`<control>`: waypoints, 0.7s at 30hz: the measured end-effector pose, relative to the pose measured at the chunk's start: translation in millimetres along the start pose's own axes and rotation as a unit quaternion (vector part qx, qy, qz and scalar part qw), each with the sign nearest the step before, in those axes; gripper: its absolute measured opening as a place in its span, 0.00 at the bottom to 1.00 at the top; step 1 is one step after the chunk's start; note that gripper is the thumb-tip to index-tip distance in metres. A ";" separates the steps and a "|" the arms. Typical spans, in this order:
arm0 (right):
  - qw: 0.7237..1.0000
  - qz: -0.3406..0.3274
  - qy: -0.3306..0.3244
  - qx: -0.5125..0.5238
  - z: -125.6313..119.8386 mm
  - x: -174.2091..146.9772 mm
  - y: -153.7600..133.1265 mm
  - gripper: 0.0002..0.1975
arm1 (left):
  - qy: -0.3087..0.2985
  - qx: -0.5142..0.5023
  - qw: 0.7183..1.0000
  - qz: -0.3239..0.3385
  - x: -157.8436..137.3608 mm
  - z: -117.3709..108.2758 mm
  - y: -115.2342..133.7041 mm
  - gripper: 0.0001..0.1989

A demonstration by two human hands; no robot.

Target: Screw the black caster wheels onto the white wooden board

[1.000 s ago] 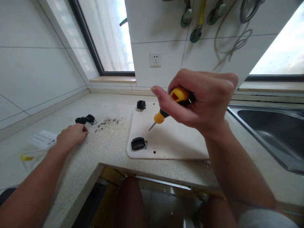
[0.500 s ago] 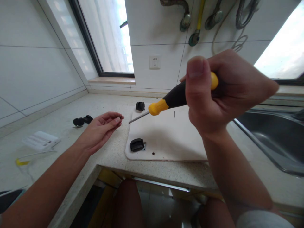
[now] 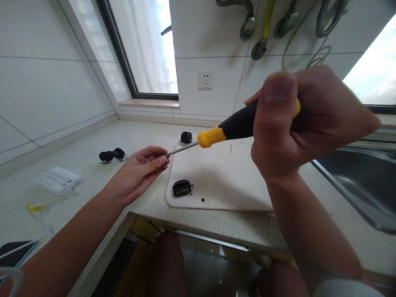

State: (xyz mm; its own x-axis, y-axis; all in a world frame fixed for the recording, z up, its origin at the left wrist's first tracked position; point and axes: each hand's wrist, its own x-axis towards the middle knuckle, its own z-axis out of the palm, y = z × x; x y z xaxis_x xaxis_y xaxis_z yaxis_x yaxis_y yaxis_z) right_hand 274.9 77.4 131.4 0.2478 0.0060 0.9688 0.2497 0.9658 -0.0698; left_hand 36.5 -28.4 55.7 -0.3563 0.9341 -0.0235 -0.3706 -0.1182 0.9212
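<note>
My right hand [image 3: 297,119] is wrapped round the black and yellow handle of a screwdriver [image 3: 238,123], its shaft pointing left and slightly down. The tip meets the fingertips of my left hand [image 3: 147,171], which pinch a small screw-like piece [image 3: 167,155], mostly hidden by the fingers. Both hands are above the counter, around the left edge of a white board [image 3: 216,177]. On that board are a black caster [image 3: 182,188] near the front left corner and another black caster [image 3: 186,137] at the back left. Small dark holes show beside the front caster.
Another black caster [image 3: 111,155] lies on the counter [image 3: 148,132] behind my left hand. A white device [image 3: 58,179] with a cable is further left. At the right is a metal sink [image 3: 359,185]. Pipes and a socket [image 3: 205,80] are on the tiled wall.
The screwdriver tip, apart from my left hand before, now touches the piece at its fingertips. The view has shifted slightly, and the casters have stayed in place.
</note>
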 end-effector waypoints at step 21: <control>1.000 0.015 0.012 0.003 7.9 7.7 3.3 0.26 | 0.075 -0.007 0.991 0.109 -1.6 13.6 -22.0 0.21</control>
State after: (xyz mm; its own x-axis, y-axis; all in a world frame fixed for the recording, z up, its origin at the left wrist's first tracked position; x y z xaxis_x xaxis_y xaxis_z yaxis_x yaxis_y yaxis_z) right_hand 270.3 82.7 140.6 0.2777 0.0281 0.9603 0.2355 0.9671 -0.0964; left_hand 56.8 -22.7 40.8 -0.5532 0.8248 0.1168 -0.2825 -0.3176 0.9052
